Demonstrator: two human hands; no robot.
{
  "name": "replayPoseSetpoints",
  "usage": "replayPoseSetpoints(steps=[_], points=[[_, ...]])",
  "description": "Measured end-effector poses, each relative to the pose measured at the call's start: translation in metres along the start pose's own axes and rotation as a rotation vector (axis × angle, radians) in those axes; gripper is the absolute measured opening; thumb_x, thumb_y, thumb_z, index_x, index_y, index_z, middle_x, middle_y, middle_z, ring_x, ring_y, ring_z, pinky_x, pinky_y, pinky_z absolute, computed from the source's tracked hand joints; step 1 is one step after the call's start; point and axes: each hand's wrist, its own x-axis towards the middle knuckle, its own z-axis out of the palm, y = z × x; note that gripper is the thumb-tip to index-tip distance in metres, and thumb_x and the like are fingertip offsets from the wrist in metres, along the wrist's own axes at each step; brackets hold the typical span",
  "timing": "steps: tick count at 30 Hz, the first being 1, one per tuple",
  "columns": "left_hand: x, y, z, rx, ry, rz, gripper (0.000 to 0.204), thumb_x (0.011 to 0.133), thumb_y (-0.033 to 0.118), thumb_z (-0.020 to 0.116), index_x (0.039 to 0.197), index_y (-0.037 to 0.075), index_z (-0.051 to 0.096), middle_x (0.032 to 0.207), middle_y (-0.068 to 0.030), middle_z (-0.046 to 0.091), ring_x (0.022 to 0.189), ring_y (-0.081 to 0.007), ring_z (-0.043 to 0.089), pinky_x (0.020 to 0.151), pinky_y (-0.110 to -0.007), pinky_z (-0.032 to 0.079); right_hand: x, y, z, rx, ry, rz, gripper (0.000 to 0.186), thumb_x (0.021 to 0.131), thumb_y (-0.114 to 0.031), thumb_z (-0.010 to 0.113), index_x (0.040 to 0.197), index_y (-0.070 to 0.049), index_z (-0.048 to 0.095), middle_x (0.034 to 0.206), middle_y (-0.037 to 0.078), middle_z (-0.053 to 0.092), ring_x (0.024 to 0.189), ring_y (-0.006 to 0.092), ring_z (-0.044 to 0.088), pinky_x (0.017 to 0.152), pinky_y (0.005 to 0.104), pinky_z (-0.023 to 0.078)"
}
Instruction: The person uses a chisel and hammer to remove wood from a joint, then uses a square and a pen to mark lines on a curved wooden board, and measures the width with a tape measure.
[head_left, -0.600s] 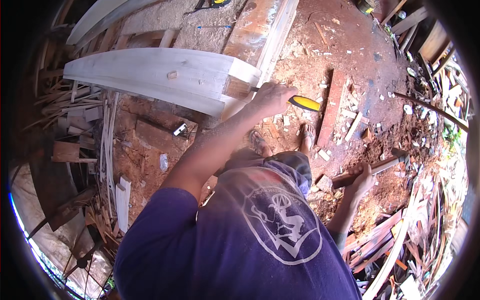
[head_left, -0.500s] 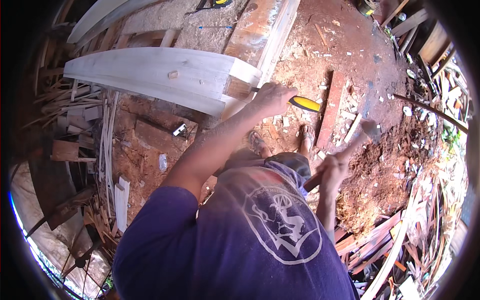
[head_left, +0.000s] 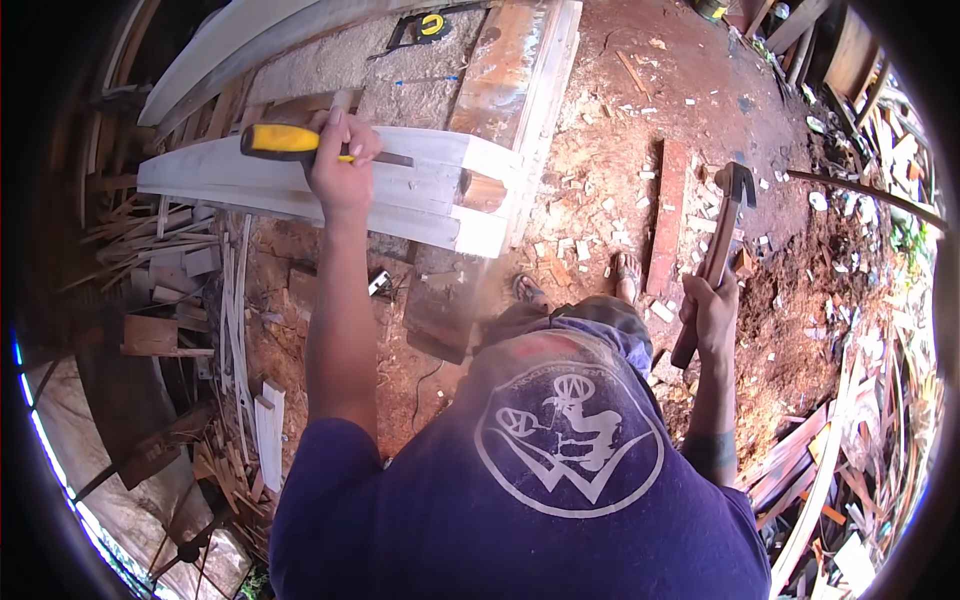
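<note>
My left hand (head_left: 342, 175) is closed round a chisel (head_left: 275, 140) with a yellow and black handle, held sideways above a long pale timber piece (head_left: 420, 215), its blade pointing right. A squarish cutout (head_left: 483, 191) with browner wood shows at that piece's right end. My right hand (head_left: 712, 315) grips the dark wooden handle of a hammer (head_left: 736, 186), head upward, over the littered ground right of my feet. Whether the chisel touches the timber, I cannot tell.
A tape measure (head_left: 430, 27) lies on a sawdust-covered surface behind the timber. A reddish board (head_left: 666, 220) lies among chips on the dirt floor. Piles of offcuts (head_left: 170, 310) flank me on both sides, with a dark rod (head_left: 860, 195) at right.
My left hand has lifted the chisel away from the timber's right end and moved it leftward. My right hand has raised the hammer, now more upright.
</note>
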Motion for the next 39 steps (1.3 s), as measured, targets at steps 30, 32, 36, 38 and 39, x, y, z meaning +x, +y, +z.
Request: replayPoseSetpoints(steps=[30, 32, 36, 38, 39], points=[[-0.103, -0.174, 0.134, 1.196, -0.753, 0.058, 0.023, 0.07, 0.01, 0.069, 0.093, 0.009, 0.072, 0.078, -0.013, 0.071, 0.075, -0.0348, 0.07, 0.07, -0.047, 0.055, -0.01, 0.06, -0.033, 0.14, 0.067, 0.252, 0.011, 0.088, -0.012, 0.063, 0.086, -0.007, 0.053, 0.059, -0.001, 0.051, 0.044, 0.0096, 0.046, 0.041, 0.0255, 0.039], [-0.103, -0.175, 0.133, 1.18, -0.746, 0.039, 0.024, 0.07, 0.01, 0.069, 0.094, 0.009, 0.071, 0.078, -0.0131, 0.07, 0.074, -0.0353, 0.07, 0.07, -0.048, 0.055, -0.015, 0.052, -0.039, 0.137, 0.136, 0.197, 0.011, 0.089, -0.013, 0.064, 0.088, -0.008, 0.054, 0.06, -0.001, 0.051, 0.044, 0.0081, 0.045, 0.041, 0.0246, 0.04], [-0.102, -0.175, 0.135, 1.225, -0.728, 0.04, 0.023, 0.071, 0.01, 0.07, 0.094, 0.009, 0.07, 0.077, -0.0135, 0.07, 0.074, -0.0359, 0.069, 0.07, -0.048, 0.055, -0.02, 0.037, -0.065, 0.338, 0.516, -0.083, 0.01, 0.093, -0.011, 0.061, 0.088, -0.011, 0.052, 0.062, -0.002, 0.049, 0.045, 0.0063, 0.041, 0.041, 0.024, 0.039], [-0.103, -0.177, 0.135, 1.235, -0.757, 0.007, 0.022, 0.072, 0.011, 0.069, 0.093, 0.009, 0.07, 0.076, -0.014, 0.07, 0.074, -0.0364, 0.069, 0.069, -0.048, 0.054, -0.024, 0.039, -0.061, 0.47, 0.632, -0.264, 0.014, 0.094, -0.014, 0.059, 0.083, -0.011, 0.051, 0.06, -0.002, 0.048, 0.044, 0.0062, 0.041, 0.038, 0.0229, 0.037], [-0.103, -0.178, 0.136, 1.23, -0.771, 0.014, 0.022, 0.072, 0.011, 0.069, 0.093, 0.009, 0.07, 0.076, -0.014, 0.07, 0.074, -0.0364, 0.069, 0.069, -0.048, 0.054, -0.034, 0.052, -0.046, 0.387, 0.601, -0.364, 0.011, 0.092, -0.013, 0.055, 0.082, -0.011, 0.051, 0.057, -0.002, 0.047, 0.043, 0.0056, 0.042, 0.036, 0.0223, 0.036]])
